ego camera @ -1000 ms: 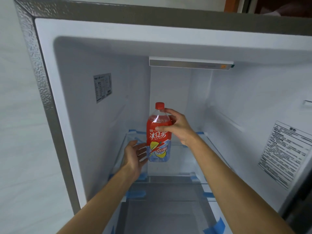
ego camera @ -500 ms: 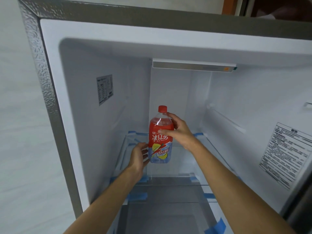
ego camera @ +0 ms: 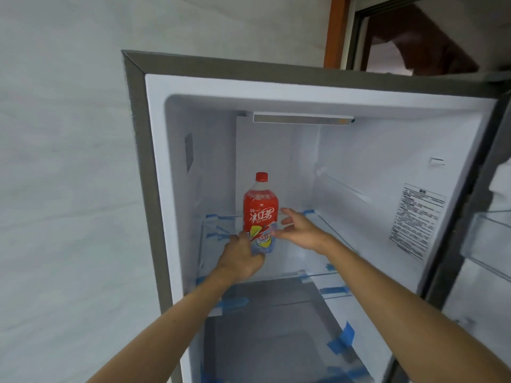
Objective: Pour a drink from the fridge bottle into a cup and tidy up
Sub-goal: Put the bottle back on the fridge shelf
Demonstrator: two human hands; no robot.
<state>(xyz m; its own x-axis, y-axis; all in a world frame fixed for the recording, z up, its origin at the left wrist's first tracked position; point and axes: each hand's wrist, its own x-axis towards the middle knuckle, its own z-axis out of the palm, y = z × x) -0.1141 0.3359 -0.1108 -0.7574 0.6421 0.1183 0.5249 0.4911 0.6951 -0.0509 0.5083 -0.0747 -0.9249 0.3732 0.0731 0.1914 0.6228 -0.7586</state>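
A red-capped bottle [ego camera: 260, 214] with a red iced-tea label stands upright on the glass shelf [ego camera: 312, 261] inside the open fridge [ego camera: 138, 161]. My left hand [ego camera: 239, 259] wraps around the bottle's base from the left, its fingers hidden behind the bottle. My right hand [ego camera: 301, 230] is beside the bottle's lower right with its fingers spread and straight, the fingertips at or just off the label. No cup is in view.
The fridge interior is white, with a light bar [ego camera: 302, 118] at the top and a second shelf [ego camera: 279, 302] below, marked with blue tape. The open door's bins [ego camera: 486, 239] are at the right edge. A pale wall fills the left.
My right hand has let go of the bottle's shoulder and dropped lower, now open. My left hand has closed around the base. The view has pulled back and shifted left.
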